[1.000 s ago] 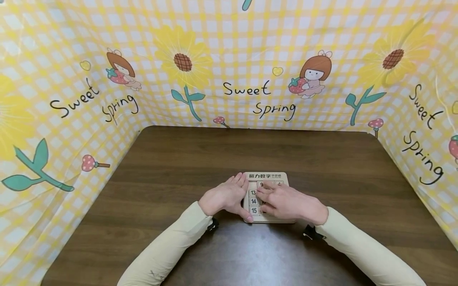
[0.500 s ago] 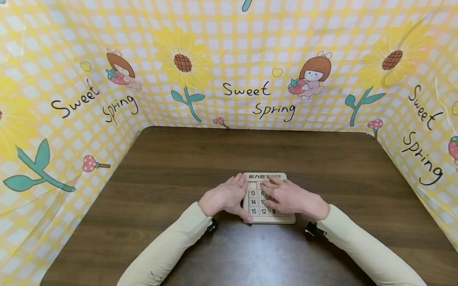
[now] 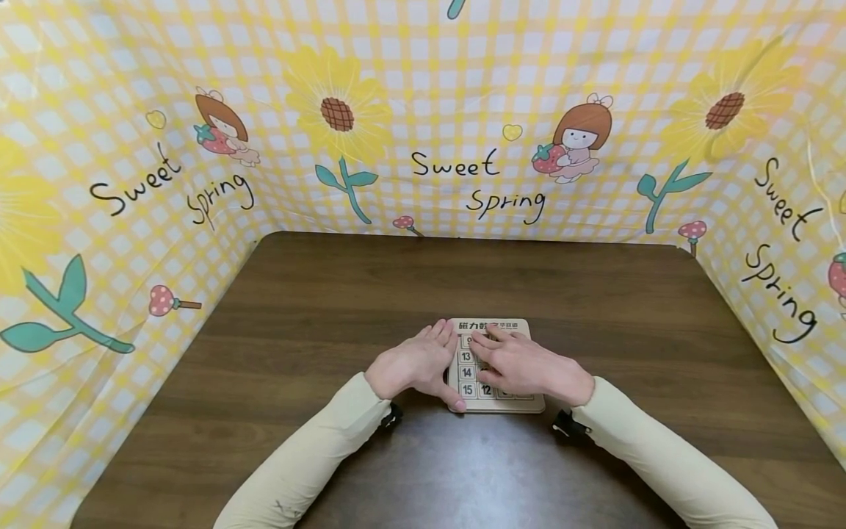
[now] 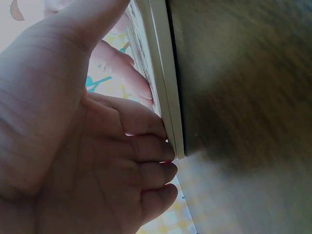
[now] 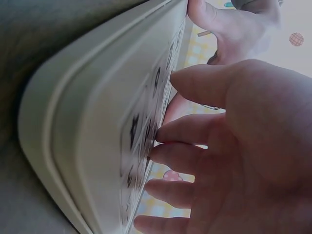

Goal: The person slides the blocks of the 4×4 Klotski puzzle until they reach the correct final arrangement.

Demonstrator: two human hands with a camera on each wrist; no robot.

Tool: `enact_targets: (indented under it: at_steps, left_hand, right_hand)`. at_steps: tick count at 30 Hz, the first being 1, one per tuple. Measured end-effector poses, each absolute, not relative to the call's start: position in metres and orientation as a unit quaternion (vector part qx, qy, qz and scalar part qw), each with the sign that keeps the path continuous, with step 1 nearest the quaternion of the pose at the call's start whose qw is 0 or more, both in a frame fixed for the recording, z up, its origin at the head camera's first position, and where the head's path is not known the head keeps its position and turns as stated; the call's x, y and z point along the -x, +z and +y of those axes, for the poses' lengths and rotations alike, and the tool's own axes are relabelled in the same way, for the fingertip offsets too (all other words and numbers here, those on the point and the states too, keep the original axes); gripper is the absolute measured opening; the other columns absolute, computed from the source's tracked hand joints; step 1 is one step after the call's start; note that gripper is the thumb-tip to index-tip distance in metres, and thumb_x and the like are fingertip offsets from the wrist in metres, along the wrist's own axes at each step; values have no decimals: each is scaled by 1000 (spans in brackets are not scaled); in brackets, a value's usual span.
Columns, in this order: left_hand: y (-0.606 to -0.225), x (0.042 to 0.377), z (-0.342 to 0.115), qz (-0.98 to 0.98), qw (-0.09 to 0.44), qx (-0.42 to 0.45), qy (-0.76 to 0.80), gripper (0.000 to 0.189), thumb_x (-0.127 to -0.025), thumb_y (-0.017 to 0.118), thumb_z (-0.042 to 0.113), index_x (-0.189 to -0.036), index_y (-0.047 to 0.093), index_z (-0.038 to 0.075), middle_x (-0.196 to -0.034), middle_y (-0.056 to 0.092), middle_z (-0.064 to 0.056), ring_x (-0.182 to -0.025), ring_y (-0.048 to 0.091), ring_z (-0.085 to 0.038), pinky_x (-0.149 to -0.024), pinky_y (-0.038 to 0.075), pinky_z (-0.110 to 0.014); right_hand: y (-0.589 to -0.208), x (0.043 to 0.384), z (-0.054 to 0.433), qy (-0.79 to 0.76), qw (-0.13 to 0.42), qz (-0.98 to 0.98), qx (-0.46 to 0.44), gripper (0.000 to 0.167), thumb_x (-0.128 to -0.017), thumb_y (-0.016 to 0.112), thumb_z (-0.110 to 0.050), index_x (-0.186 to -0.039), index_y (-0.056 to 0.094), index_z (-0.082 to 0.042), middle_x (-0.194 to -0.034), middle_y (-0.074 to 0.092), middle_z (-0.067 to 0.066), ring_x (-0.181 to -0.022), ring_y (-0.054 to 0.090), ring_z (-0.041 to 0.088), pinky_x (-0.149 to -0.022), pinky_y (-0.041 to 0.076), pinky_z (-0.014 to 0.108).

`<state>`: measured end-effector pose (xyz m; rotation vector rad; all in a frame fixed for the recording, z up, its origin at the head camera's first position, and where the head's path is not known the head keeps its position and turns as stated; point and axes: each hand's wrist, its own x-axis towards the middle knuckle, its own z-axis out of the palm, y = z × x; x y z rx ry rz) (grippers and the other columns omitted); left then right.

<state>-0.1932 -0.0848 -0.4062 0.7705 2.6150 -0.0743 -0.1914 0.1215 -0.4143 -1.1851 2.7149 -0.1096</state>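
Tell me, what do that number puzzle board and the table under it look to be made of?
The number puzzle board looks like pale wood or a wood-look composite with a matt finish: a light beige face, rounded corners and a layered edge in the wrist views, though plastic can't be ruled out. The table looks like dark brown wood or wood-grain laminate: long grain streaks with a soft sheen.

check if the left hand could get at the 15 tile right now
Probably yes. The left hand braces the puzzle board at its left edge, beside the uncovered 15 tile; the right hand lies further right.
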Motion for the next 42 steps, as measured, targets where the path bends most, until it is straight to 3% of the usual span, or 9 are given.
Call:
enact_targets:
  at_steps: [20, 42]
  left_hand:
    - [-407, 194, -85, 938, 207, -275, -27, 127, -70, 66, 79, -156, 16, 1, -165, 7, -18, -154, 7, -28, -127, 13, -38]
    - [-406, 193, -84, 938, 201, -280, -28, 127, -70, 67, 78, -156, 15, 0, -165, 8, -18, -154, 9, -29, -127, 13, -38]
  right_hand:
    - [-417, 189, 117, -36, 82, 912, 401, 59, -101, 51, -36, -149, 40, -3, -156, 39, 15, -145, 30, 43, -113, 32, 63]
    - [-417, 183, 159, -36, 77, 926, 369, 61, -99, 54, -39, -147, 43, -2, -154, 40, 18, -144, 32, 45, -106, 38, 65]
